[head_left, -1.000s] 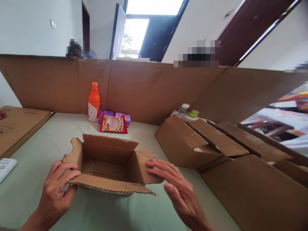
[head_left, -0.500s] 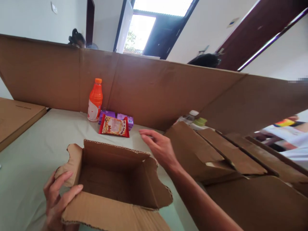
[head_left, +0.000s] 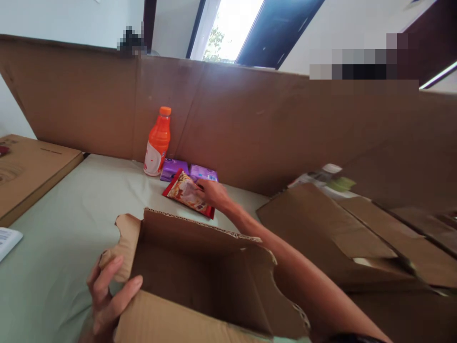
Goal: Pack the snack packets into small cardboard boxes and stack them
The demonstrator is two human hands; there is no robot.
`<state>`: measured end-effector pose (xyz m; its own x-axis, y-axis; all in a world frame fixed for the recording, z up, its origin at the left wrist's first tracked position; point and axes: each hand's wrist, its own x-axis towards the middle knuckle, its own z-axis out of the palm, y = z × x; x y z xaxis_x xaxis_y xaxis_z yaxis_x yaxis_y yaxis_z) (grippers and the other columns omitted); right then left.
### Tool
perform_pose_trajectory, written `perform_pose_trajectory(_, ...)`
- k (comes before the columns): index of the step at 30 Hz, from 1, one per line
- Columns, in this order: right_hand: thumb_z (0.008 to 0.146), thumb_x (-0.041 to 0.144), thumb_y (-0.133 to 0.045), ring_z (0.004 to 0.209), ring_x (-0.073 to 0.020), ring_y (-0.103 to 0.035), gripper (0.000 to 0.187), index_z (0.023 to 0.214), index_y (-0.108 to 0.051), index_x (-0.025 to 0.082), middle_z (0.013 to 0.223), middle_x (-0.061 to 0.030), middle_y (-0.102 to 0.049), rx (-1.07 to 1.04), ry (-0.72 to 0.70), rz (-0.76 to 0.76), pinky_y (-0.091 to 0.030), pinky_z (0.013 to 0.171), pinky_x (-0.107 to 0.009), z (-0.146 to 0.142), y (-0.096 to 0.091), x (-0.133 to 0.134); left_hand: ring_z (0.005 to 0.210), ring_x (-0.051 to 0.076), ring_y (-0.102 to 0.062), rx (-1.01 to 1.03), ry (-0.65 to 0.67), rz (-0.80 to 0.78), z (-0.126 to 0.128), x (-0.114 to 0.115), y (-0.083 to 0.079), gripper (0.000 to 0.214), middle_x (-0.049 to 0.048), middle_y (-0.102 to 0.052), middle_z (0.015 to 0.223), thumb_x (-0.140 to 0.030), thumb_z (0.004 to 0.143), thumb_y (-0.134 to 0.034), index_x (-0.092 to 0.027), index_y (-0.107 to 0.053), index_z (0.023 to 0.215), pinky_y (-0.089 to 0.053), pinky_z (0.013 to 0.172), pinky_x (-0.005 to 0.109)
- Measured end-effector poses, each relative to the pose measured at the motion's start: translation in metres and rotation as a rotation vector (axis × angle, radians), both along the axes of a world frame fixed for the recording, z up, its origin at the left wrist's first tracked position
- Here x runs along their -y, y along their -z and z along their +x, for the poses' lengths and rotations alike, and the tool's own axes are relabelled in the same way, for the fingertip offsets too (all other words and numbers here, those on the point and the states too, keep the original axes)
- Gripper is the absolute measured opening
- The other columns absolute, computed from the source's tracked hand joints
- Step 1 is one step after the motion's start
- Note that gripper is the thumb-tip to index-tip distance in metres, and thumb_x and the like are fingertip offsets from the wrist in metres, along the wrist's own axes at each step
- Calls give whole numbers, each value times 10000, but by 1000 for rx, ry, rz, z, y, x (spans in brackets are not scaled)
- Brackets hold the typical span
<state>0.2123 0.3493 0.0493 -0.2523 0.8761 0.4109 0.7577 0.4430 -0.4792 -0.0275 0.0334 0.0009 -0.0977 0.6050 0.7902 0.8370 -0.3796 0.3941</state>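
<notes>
The right hand reaches past the far side of the open-topped cardboard box to a red-edged snack packet, which lies aslant on the green cloth, in front of the purple packs; its fingers are on the packet's upper right part, though I cannot tell whether they pinch it; the left hand grips the box at its near left corner, fingers around the side flap.

To take the packet well, finger and thumb should probably close across its width, near the middle, with only light pressure, since the wrapper looks soft and the contents may crush; the forearm passes close by the box's ragged right flap, so it is wise to lift clear of that edge while the left hand steadies the box.

Counted: one snack packet; two purple packs, side by side; one orange bottle, upright beside them; one box in hand; one flat carton at the left; one white cap above the right-hand cartons, whose number I cannot tell.
</notes>
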Motion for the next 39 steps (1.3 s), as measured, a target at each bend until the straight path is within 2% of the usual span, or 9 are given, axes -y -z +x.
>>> perform_pose_trajectory(5, 889, 491, -596, 595, -160, -508, 326, 679, -508, 258, 633, 2, -554, -190, 118, 215, -397, 565, -297, 47, -68, 73, 1330, 347, -439, 58, 90, 111, 5, -8, -3, 499, 114, -439, 1509, -499, 1039, -270, -282, -596, 1348, -350, 1102, 597)
perform_pose_trajectory(9, 868, 466, -660, 632, -190, -470, 261, 752, -499, 296, 708, -6, -502, -419, 206, 400, -388, 578, -326, 59, -136, 155, 1320, 337, -448, 85, 121, 117, 2, -9, -1, 486, 112, -425, 1534, -495, 1029, -298, -288, -608, 1341, -315, 1122, 609)
perform_pose_trajectory(12, 836, 414, -728, 552, -183, -463, 207, 791, -561, 301, 690, 4, -544, -426, 147, 473, -371, 504, -327, 41, -158, 212, 1315, 320, -462, 78, 128, 113, -2, -9, 3, 503, 115, -438, 1527, -526, 1024, -302, -280, -640, 1304, -293, 1153, 584)
perform_pose_trajectory(15, 901, 325, -662, 529, -158, -510, 157, 776, -576, 282, 690, 6, -612, -150, -126, 474, -398, 486, -300, 17, -148, 241, 1353, 311, -432, 61, 120, 124, -5, -10, 6, 492, 113, -473, 1494, -533, 1020, -329, -274, -668, 1263, -295, 1169, 549)
perform_pose_trajectory(19, 938, 198, -503, 618, -163, -566, 213, 735, -543, 244, 698, -21, -630, 253, -431, 289, -418, 573, -283, 0, -115, 239, 1319, 310, -468, 46, 133, 181, -4, -12, 5, 475, 135, -493, 1469, -490, 1029, -332, -243, -667, 1258, -327, 1150, 555)
perform_pose_trajectory(23, 862, 77, -516, 718, -180, -591, 168, 775, -588, 200, 789, -40, -673, 609, -453, -94, -350, 617, -283, -14, -98, 226, 1340, 327, -428, 57, 126, 181, -1, -12, 4, 404, 130, -523, 1414, -437, 1020, -389, -236, -695, 1191, -381, 1119, 554)
perform_pose_trajectory(28, 923, 109, -518, 789, -205, -660, 170, 837, -646, 182, 876, -64, -739, 773, -469, -425, -328, 620, -286, -45, -95, 210, 1342, 331, -408, 33, 140, 149, -2, -11, 4, 393, 146, -490, 1421, -397, 1025, -376, -224, -665, 1228, -368, 1122, 569)
perform_pose_trajectory(34, 973, 147, -478, 919, -294, -709, 237, 963, -714, 152, 1019, -138, -758, 947, -490, -417, -468, 719, -353, -48, -90, 205, 1349, 327, -408, 40, 153, 124, -3, -9, 1, 388, 125, -497, 1430, -344, 1021, -372, -260, -647, 1283, -370, 1118, 550)
perform_pose_trajectory(39, 960, 201, -532, 1025, -284, -682, 181, 1027, -700, 187, 1097, -111, -735, 665, -453, -159, -540, 872, -425, 0, -101, 215, 1361, 328, -411, 32, 160, 108, -4, -8, 5, 384, 129, -468, 1460, -349, 1018, -391, -243, -653, 1276, -355, 1130, 541)
